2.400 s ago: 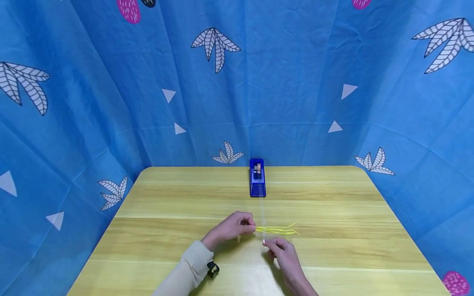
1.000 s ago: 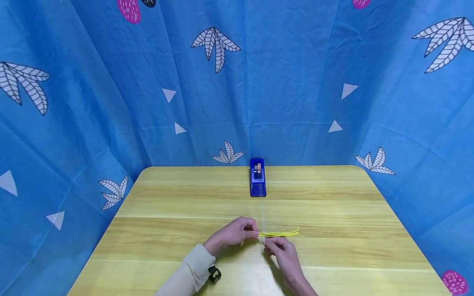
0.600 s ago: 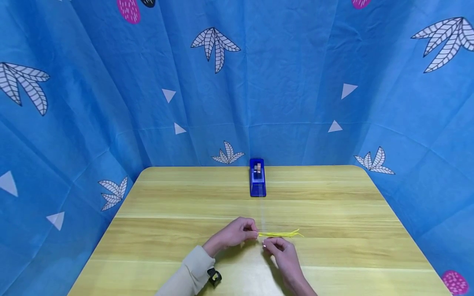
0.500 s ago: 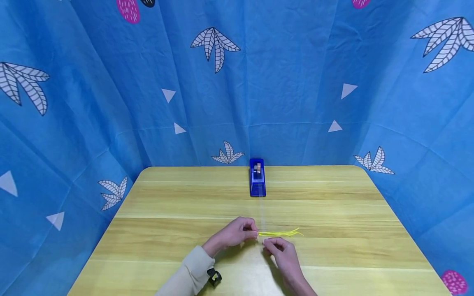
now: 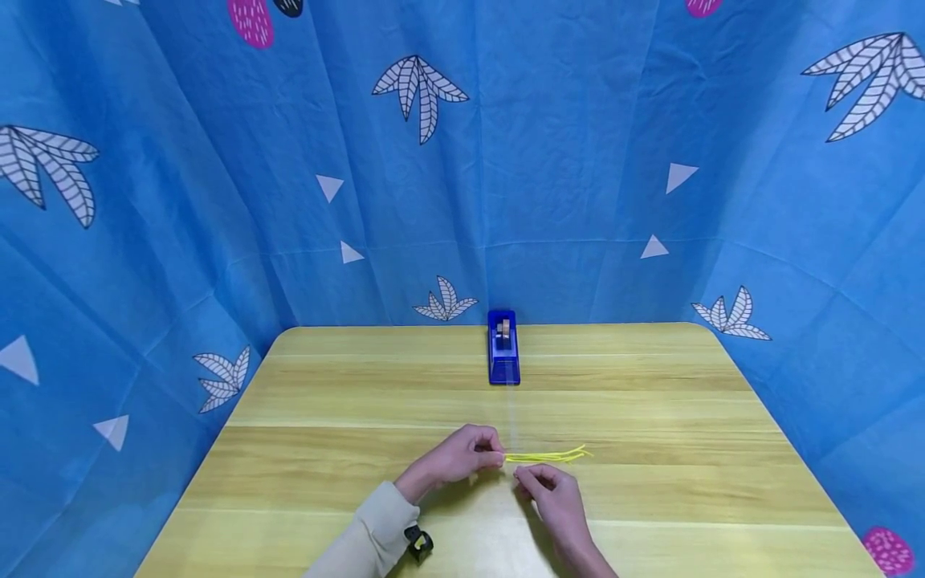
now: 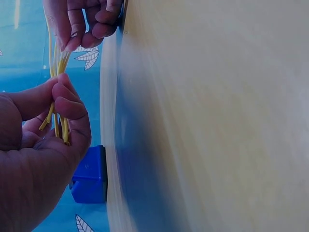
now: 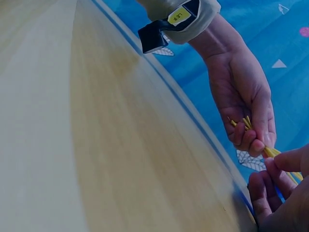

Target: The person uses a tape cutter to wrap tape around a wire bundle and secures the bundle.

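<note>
In the head view my left hand (image 5: 462, 456) pinches one end of a bundle of thin yellow wires (image 5: 545, 457), which points to the right with its far tips splayed. Short cut ends of the wires (image 6: 64, 129) poke out below the left fingers in the left wrist view. Clear tape (image 5: 512, 417) runs toward me from a blue tape dispenser (image 5: 503, 371). My right hand (image 5: 556, 496) pinches the tape's free end between thumb and forefinger, just on the near side of the wires. The wires cross the tape close beside the left fingertips.
The dispenser stands at the far edge of the light wooden table (image 5: 650, 449). A blue patterned curtain (image 5: 578, 160) hangs behind and along both sides. On the left wrist sits a black strap with a small device (image 5: 418, 543).
My left hand has moved slightly right and toward me, bringing the wires down across the tape near the right fingertips. The right hand stays almost in place; the last half second shows hardly any motion.
</note>
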Demonstrator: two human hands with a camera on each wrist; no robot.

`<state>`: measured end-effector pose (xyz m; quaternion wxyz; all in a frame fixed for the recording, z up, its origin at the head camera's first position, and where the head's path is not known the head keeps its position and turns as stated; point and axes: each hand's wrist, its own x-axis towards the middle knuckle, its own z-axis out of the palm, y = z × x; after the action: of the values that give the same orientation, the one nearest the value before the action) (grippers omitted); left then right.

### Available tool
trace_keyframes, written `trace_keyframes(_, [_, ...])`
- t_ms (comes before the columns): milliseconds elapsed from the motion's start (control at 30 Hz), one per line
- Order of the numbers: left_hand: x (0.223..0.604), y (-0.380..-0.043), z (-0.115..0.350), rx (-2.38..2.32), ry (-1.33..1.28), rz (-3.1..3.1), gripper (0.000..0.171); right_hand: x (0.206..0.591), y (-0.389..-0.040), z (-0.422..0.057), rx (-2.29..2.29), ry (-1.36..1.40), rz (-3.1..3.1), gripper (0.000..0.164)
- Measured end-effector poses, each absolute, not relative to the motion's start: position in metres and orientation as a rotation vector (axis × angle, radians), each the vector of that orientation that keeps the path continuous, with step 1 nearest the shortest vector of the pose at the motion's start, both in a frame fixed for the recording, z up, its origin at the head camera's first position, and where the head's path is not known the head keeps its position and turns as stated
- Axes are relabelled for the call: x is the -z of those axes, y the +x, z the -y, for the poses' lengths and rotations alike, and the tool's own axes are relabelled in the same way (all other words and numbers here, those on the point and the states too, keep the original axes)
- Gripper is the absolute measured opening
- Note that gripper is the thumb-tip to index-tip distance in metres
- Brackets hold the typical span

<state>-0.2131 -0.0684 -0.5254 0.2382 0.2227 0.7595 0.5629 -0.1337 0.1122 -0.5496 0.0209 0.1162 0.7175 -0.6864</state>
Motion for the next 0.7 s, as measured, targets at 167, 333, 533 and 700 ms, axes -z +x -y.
trace_keyframes(167, [0.5264,-0.2136,0.0691,-1.536,0.598,-2.091,0.007,0.5507,-0.135,-0.1133,2.129,0.373,-2.204,0.022])
trace_keyframes(333, [0.5273,-0.2145,0.0685,-1.537,0.622,-2.088,0.009,0.5473,-0.1354,-0.1144,2.149,0.373,-2.165,0.025])
trace_keyframes(533, [0.5295,-0.2154,0.0674,-1.552,0.627,-2.064,0.01,0.5465,-0.1366,-0.115,2.154,0.394,-2.123,0.026])
trace_keyframes(700, [0.53,-0.2157,0.0664,-1.534,0.638,-2.074,0.01,0.5456,-0.1392,-0.1157,2.198,0.402,-2.02,0.029])
